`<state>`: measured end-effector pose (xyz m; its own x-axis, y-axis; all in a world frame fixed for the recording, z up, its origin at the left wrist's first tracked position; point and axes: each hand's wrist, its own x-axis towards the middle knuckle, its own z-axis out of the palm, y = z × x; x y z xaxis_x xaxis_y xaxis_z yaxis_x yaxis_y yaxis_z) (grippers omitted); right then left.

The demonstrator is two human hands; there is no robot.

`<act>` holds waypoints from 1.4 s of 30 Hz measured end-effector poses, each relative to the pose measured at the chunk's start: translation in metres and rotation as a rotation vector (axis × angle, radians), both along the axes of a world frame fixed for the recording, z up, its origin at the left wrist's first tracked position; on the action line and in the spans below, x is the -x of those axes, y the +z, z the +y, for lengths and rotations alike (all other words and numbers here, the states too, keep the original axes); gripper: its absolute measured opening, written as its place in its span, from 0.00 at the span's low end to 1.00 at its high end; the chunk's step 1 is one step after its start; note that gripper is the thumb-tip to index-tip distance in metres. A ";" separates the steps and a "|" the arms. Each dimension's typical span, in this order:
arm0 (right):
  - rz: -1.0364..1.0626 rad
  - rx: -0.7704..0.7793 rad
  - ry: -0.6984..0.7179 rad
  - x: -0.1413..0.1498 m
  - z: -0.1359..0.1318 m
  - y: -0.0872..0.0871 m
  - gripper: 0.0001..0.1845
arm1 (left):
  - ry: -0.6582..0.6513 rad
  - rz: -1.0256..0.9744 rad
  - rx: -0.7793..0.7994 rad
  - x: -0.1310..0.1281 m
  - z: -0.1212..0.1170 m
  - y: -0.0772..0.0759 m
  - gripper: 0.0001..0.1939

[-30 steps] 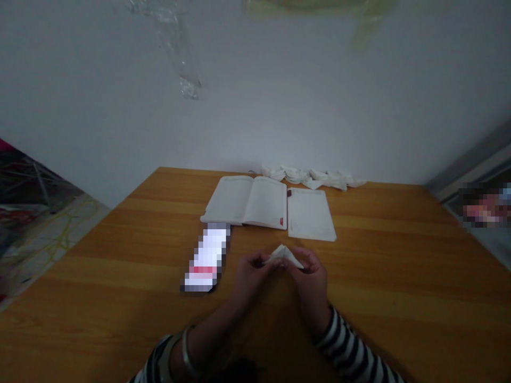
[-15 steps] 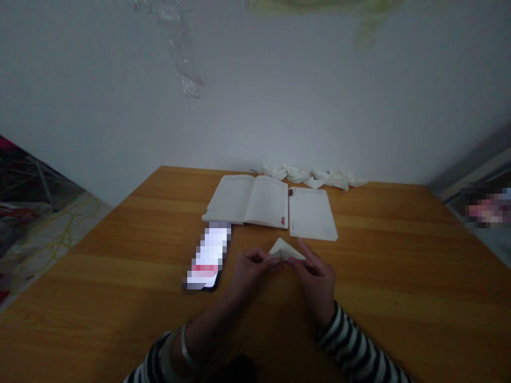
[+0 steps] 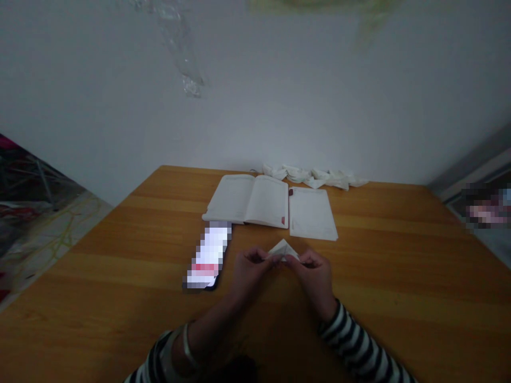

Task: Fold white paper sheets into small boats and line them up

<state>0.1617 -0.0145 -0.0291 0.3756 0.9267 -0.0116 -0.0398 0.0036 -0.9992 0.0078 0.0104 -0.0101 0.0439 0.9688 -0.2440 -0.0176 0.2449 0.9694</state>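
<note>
A small piece of folded paper (image 3: 283, 248), white and peaked like a triangle, is held just above the table between my two hands. My left hand (image 3: 252, 270) pinches its left corner with thumb and fingers. On the opposite side, my right hand (image 3: 315, 276) grips the right corner, fingers curled in. Both thumbs come close together at the paper's near edge. The fingertips partly cover the lower folds.
An open notebook (image 3: 233, 197) lies beyond my hands, with loose white sheets (image 3: 313, 213) on its right. A lit phone (image 3: 209, 252) rests left of my hands. Several crumpled white papers (image 3: 297, 174) line the wall side of the wooden table (image 3: 399, 255).
My right index finger, which was stretched up along the paper's right side, has curled down to pinch the corner. The folded paper's peak has shifted slightly to the right.
</note>
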 end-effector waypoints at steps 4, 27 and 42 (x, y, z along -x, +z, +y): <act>0.116 0.034 -0.027 0.004 -0.001 0.000 0.21 | 0.010 -0.059 0.004 -0.003 -0.001 -0.003 0.19; 0.067 0.079 0.230 -0.007 0.001 0.002 0.19 | -0.346 -0.165 0.063 0.006 0.006 -0.006 0.21; -0.093 0.127 0.503 -0.015 0.004 -0.007 0.26 | -0.634 -0.048 -0.036 0.003 -0.002 -0.012 0.23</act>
